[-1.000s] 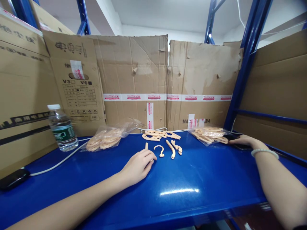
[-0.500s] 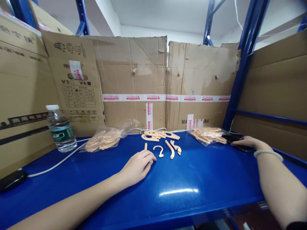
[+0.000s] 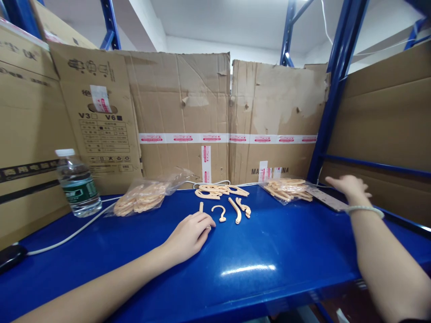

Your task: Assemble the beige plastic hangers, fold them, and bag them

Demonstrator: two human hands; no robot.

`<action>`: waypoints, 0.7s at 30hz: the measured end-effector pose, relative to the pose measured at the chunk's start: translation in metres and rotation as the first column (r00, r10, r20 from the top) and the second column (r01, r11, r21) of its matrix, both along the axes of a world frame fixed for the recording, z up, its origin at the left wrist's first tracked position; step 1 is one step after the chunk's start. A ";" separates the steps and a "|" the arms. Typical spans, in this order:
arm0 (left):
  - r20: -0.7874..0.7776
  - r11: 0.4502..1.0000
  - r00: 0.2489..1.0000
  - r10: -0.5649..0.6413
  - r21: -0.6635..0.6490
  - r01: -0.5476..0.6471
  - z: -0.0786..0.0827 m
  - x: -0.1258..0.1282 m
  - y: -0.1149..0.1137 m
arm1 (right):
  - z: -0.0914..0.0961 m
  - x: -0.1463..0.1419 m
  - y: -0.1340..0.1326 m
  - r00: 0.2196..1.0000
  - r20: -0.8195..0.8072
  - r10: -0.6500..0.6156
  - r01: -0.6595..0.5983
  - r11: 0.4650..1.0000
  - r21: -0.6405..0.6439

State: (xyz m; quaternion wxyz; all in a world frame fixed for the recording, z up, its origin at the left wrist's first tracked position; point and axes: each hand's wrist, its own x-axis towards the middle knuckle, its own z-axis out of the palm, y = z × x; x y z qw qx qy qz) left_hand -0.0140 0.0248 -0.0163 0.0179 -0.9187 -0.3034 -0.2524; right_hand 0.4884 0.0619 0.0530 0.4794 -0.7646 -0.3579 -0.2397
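My left hand (image 3: 191, 232) lies on the blue tabletop (image 3: 256, 255), its fingers curled over a beige hanger piece (image 3: 201, 207). One end of that piece pokes out past the knuckles; the rest is hidden. Just right of it lie a hanger hook (image 3: 220, 213), a curved hanger arm (image 3: 235, 211) and a second, notched arm (image 3: 244, 208). Behind them is a loose pile of beige hanger parts (image 3: 215, 190). My right hand (image 3: 352, 186), slightly blurred, hovers with spread fingers above the right end of a phone (image 3: 328, 199) with a pale screen, holding nothing visible.
Clear bags of beige parts lie at the left (image 3: 143, 197) and right (image 3: 289, 189). A water bottle (image 3: 79, 186) stands at far left, near a white cable (image 3: 72, 234) and a black device (image 3: 11, 258). Cardboard (image 3: 182, 107) walls the back; a blue post (image 3: 332, 94) rises at right.
My right hand has lifted off the phone and its fingers have spread. The phone's screen went from dark to pale. My left hand stays in place on the hanger piece; the view shifted slightly.
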 end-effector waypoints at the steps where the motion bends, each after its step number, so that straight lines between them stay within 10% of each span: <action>1: -0.001 1.000 1.000 0.002 -0.005 -0.002 0.000 0.000 0.000 | 0.005 -0.010 0.002 0.999 -0.043 -0.029 0.031 0.998 0.049; 8: -0.003 1.000 1.000 0.005 -0.007 -0.005 0.000 0.000 0.000 | 0.013 -0.131 0.014 0.916 0.213 0.341 -0.378 0.910 0.172; 11: -0.007 1.000 1.000 0.014 -0.006 -0.014 0.002 0.000 -0.001 | -0.001 -0.187 0.006 0.484 0.362 0.796 -0.821 0.557 -0.126; 15: -0.032 1.000 0.999 0.027 -0.010 -0.028 0.005 0.001 -0.003 | -0.020 -0.225 -0.006 0.074 0.188 0.979 -0.772 0.176 -0.610; 21: -0.046 0.999 0.998 0.036 -0.014 -0.037 0.002 0.000 -0.003 | -0.022 -0.223 -0.010 0.015 0.061 0.998 -0.702 0.054 -0.710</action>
